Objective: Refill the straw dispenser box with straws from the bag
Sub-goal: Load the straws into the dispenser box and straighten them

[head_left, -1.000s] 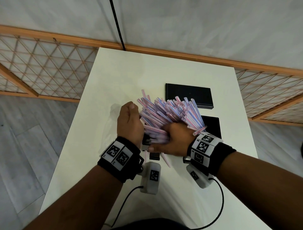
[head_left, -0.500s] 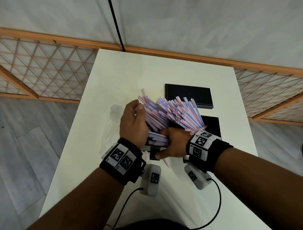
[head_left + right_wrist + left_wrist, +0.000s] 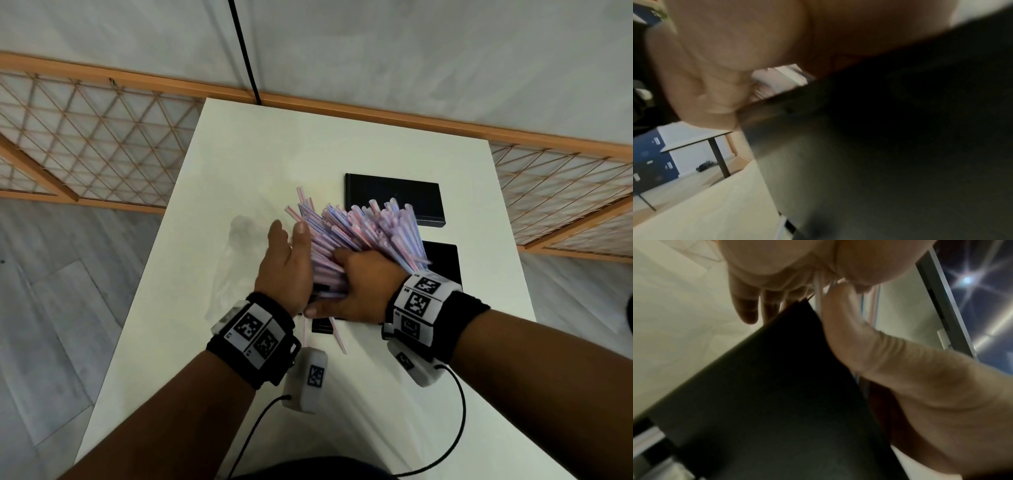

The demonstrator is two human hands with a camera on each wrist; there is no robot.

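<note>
Over the black box (image 3: pixel 322 325) on the table (image 3: pixel 239 164), right hand (image 3: pixel 359 287) wraps the straws (image 3: pixel 356 233) low down, steering their ends in. Left hand (image 3: pixel 284 267), fingers flat, presses beside that grip, keeping the fan together. Empty bag (image 3: pixel 233 267) lies left.

Straws (image 3: pixel 363 236) pink-blue-white striped; dispenser box (image 3: pixel 442 263) black; lid (image 3: pixel 394 202) black; table (image 3: pixel 274 154) white.

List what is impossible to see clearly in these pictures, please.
- Inside of the black dispenser box: head view, covered by the right hand and the bundle of pink-and-blue striped straws.
- Left hand fingertips: head view, behind the bundle.
- Right hand's grip: right wrist view, blurred.
- Clear plastic bag: contents indistinct.
</note>
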